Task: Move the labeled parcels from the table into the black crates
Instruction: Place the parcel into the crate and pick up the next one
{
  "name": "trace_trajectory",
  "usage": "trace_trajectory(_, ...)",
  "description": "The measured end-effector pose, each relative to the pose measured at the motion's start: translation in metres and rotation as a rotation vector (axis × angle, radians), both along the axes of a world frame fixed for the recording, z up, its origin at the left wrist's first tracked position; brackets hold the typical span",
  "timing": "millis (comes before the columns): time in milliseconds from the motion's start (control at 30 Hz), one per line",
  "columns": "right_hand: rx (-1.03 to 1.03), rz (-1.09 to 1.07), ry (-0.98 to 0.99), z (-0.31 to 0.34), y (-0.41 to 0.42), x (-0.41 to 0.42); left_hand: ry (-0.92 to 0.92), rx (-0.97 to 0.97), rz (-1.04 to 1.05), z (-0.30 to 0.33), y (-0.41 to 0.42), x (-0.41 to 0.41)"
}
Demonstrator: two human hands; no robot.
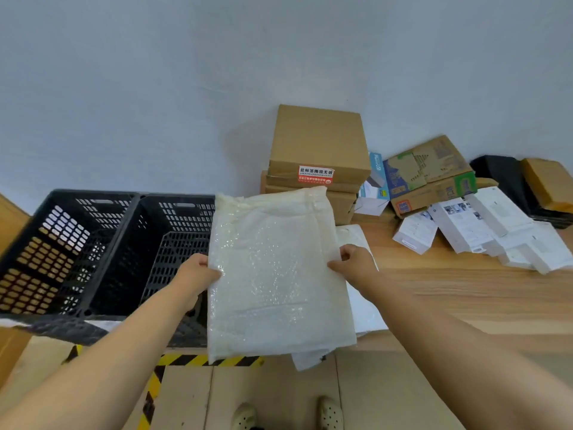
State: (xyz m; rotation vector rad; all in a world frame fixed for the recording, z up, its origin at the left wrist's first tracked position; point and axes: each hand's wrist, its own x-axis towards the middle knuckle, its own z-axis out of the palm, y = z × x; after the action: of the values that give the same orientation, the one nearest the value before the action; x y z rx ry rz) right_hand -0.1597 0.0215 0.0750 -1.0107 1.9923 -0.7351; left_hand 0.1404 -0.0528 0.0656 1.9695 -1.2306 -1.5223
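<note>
A large translucent bubble-wrap parcel [276,271] is held up between the table edge and the crates. My left hand [195,279] grips its left edge, thumb on top and fingers under it. My right hand [353,265] pinches its right edge. Two black perforated crates stand side by side to the left: the near right crate [173,231] is partly hidden behind the parcel, and the left crate [62,243] looks empty. No label shows on the parcel's visible face. More parcels lie on the wooden table [465,293].
Stacked brown cardboard boxes [316,150] with a red-and-white sticker stand against the wall. To the right lie printed cartons [431,175], several white boxes [483,231] and black bags [502,178]. A white flat mailer [362,305] lies under the parcel. Yellow-black tape [198,360] marks the floor.
</note>
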Motion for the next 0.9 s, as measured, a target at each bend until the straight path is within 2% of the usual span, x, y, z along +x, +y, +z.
trace_trajectory(167,-0.144,0.039,0.01,0.063,-0.023,0.008,0.062,-0.195,0.0,0.066,-0.022,0.017)
trace_trajectory(400,-0.375,-0.027,0.057,0.168,-0.052,-0.011,0.164,-0.506,0.014,0.176,-0.049,0.002)
trace_trajectory(533,-0.515,-0.015,0.059,0.216,-0.051,-0.022,0.235,-0.585,-0.018,0.219,-0.055,-0.003)
trace_trajectory(633,-0.547,-0.007,0.064,0.238,-0.049,-0.028,0.251,-0.637,-0.034,0.241,-0.055,-0.007)
trace_trajectory(733,-0.563,-0.01,0.022,0.254,-0.05,-0.033,0.233,-0.68,-0.036,0.258,-0.053,-0.012)
trace_trajectory(900,-0.605,-0.051,-0.181,0.271,-0.053,-0.04,0.244,-0.725,-0.029,0.279,-0.055,-0.018)
